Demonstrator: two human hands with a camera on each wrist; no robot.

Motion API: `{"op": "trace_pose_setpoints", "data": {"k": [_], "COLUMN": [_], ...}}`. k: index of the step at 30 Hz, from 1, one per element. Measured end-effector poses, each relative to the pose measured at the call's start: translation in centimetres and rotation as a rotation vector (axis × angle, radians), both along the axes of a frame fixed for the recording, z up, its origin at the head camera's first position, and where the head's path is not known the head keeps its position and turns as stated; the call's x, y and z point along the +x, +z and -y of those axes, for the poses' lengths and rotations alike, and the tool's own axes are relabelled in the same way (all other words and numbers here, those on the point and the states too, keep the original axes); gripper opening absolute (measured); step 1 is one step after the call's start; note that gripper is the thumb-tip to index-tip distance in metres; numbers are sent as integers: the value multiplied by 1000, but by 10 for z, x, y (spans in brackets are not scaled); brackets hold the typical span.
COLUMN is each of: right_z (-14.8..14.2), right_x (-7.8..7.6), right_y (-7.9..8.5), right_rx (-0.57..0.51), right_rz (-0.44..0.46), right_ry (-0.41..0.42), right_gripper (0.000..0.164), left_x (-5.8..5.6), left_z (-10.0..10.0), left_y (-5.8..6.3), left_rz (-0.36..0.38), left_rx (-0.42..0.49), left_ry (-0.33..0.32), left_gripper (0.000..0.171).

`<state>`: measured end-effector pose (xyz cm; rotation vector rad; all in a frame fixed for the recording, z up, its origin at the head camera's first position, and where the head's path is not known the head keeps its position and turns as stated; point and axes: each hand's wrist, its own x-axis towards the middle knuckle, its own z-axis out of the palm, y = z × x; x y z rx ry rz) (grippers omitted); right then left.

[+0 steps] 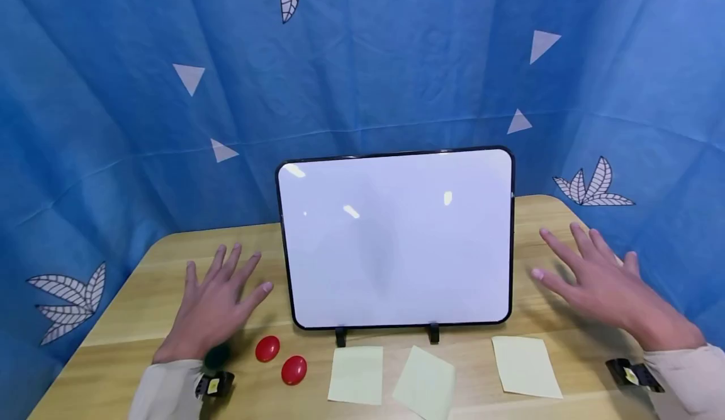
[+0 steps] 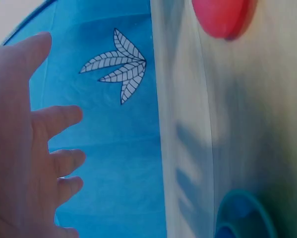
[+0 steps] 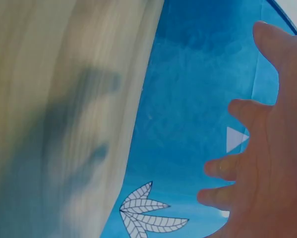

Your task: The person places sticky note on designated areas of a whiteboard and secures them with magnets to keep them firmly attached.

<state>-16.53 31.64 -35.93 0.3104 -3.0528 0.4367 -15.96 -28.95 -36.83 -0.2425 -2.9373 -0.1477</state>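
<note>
Head view: left hand (image 1: pixel 212 310) over the left side of the desk (image 1: pixel 130 319), fingers spread, holding nothing. Right hand (image 1: pixel 600 281) over the right side, fingers spread too, holding nothing. Near the left wrist, on the side away from the desk's left edge, two round red magnets (image 1: pixel 294 369). Probably small, hard and slippery; good to pinch by the round rim. Also by that wrist, a green round thing (image 2: pixel 243 215), too hidden to name.

Between both hands, in front of the desk's far edge, a whiteboard (image 1: pixel 396 237) standing on two black feet (image 1: pixel 340 337). Likely stiff, not very heavy, slick on the white face, maybe tippy if bumped; best to hold both sides of the black frame (image 1: pixel 512 244). In front of those feet, three pale sticky notes (image 1: pixel 355 374). Surely light, soft, easy to crease; best to lift by one corner. Past the far edge, a blue curtain (image 1: pixel 351 61).
</note>
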Motion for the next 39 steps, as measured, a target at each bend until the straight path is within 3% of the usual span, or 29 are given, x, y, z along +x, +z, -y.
{"op": "trace_pose_setpoints", "data": {"k": [9,14,22,30,39], "right_z": [7,6,9,19,26], "right_x": [17,23,24,25,24], "right_y": [-9,-16,-11,-16,-18], "right_rx": [-3,-1,-11,13,-41], "right_rz": [-50,-52,-11,47,76], "right_ry": [19,22,46,74,123], "right_gripper": [79,78,75,67,59], "left_x": [23,29,28,33,43], "left_z": [-6,-11,-19,-26,-30], "left_y": [5,4,-6,-13,-14], "left_rz": [-56,-71,-177,-146,-102], "left_rx": [-41,-45,25,34,179], "left_ry": [-49,-63,-123,-102,-110], "left_gripper": [75,73,52,36,23]}}
